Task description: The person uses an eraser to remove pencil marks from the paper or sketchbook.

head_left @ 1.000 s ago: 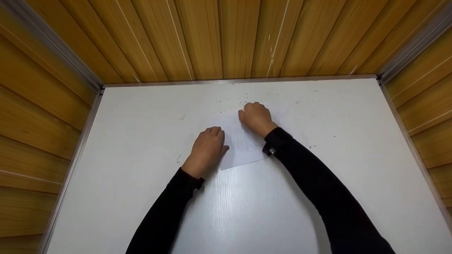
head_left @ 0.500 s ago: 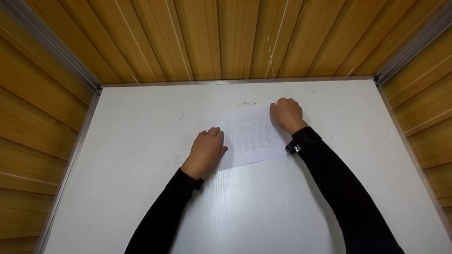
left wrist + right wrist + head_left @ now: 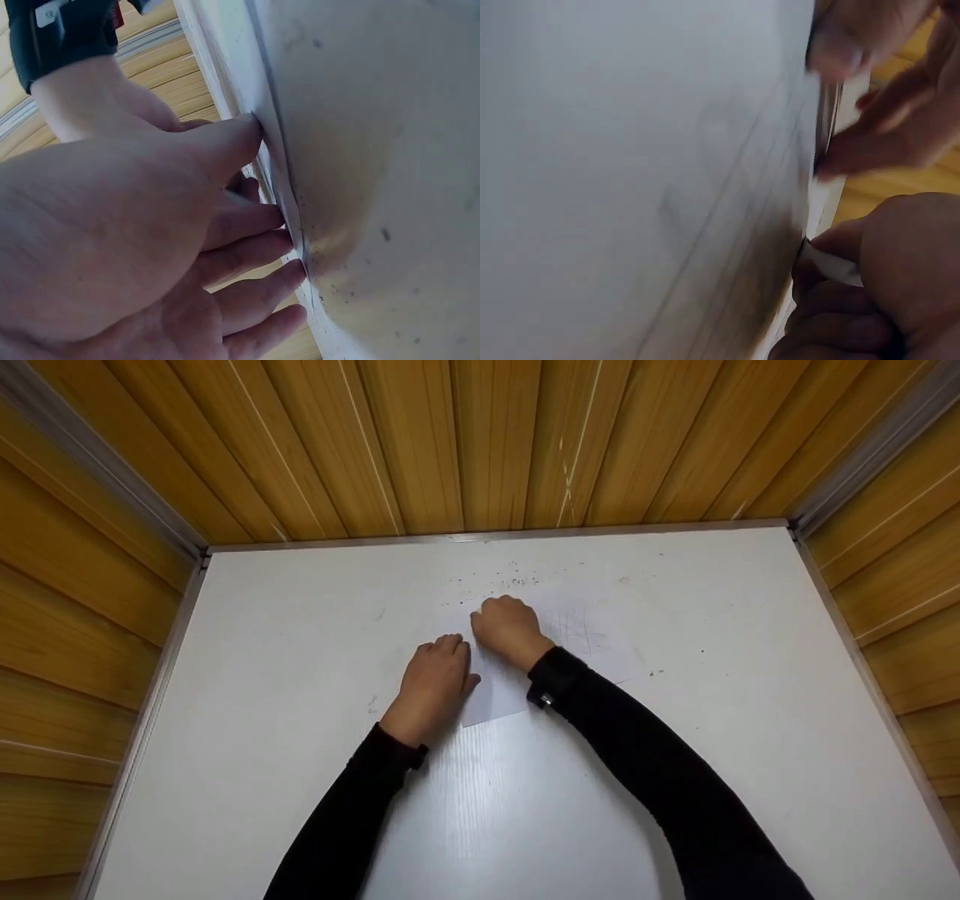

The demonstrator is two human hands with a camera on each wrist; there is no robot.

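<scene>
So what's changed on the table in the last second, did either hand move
The right hand swept across the sheet of paper: out to the paper's right side half a second ago, now back left, beside the left hand. Its fingers look curled round something small and white, too blurred to name. The pencil lines look fainter, though the arm hides part of them. The left hand stayed pressed on the paper's left edge, and the paper barely shifted.
</scene>
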